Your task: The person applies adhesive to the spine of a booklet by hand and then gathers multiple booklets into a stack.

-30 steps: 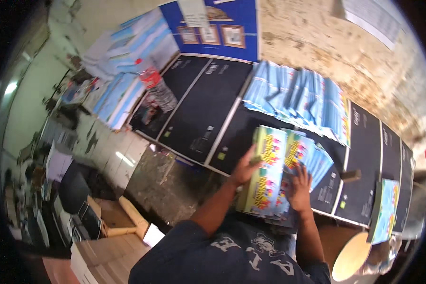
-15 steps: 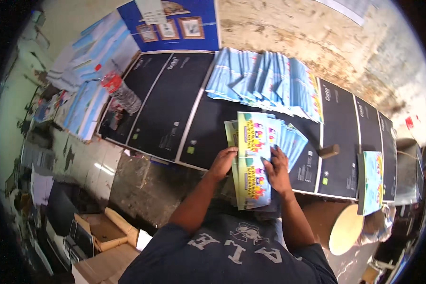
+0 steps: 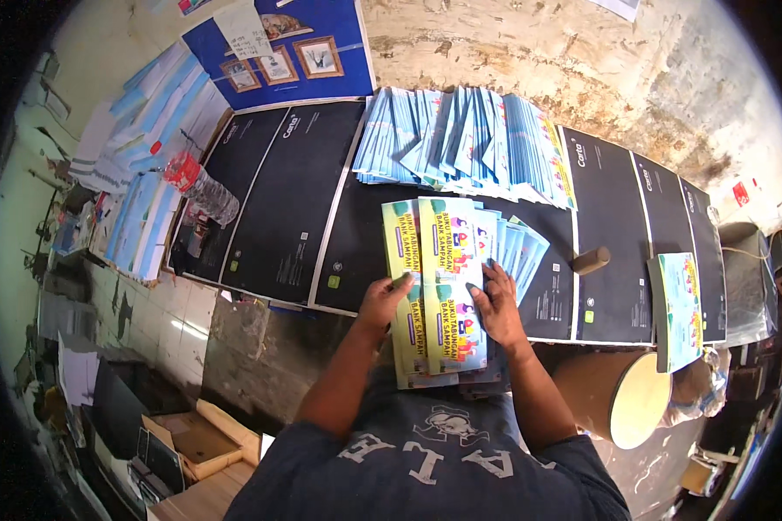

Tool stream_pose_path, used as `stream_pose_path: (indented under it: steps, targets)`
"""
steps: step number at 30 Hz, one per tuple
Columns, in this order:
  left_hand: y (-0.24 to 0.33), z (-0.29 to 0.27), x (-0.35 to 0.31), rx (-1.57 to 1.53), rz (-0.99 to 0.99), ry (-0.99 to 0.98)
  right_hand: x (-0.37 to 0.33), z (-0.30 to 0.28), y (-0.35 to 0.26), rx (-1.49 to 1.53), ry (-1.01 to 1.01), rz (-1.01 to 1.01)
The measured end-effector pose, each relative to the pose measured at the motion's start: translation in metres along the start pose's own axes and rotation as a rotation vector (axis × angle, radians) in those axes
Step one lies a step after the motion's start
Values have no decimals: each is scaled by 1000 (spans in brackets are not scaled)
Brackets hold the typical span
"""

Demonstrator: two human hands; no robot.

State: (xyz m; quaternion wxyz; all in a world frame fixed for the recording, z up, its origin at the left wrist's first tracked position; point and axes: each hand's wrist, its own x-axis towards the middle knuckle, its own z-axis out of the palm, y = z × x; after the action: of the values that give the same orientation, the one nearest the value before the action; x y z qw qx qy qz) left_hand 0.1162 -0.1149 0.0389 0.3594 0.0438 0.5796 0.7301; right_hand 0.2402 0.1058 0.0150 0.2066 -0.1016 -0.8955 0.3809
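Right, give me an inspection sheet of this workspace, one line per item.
Surface: table covered with black printed sheets.
Job's things: stack of colourful booklets, overhanging the near table edge.
Clutter: fanned blue booklets at the back; plastic bottle lying at left; small brown cylinder; one booklet at right.
Grippers: left hand grips the stack's left edge; right hand rests flat on its right side.
Cables: nothing seen.
Surroundings: blue board with framed pictures, worn wall, cardboard drum, open boxes on the floor at left.
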Motion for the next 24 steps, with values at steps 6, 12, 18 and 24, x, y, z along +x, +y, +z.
stream_pose_path:
  steps: [6,12,18,24]
  targets:
    - [-11,19,13,-120,-75,-84,2,2,4,55,7,48]
    - [-2,25,2,-20,6,-80,2,-3,-10,-21,-3,17]
    - [-2,-12,-4,-14,-32,111,0,0,-4,-47,-1,31]
    - [30,-51,-12,-33,66,-9,-2,-4,-12,8,5,-15]
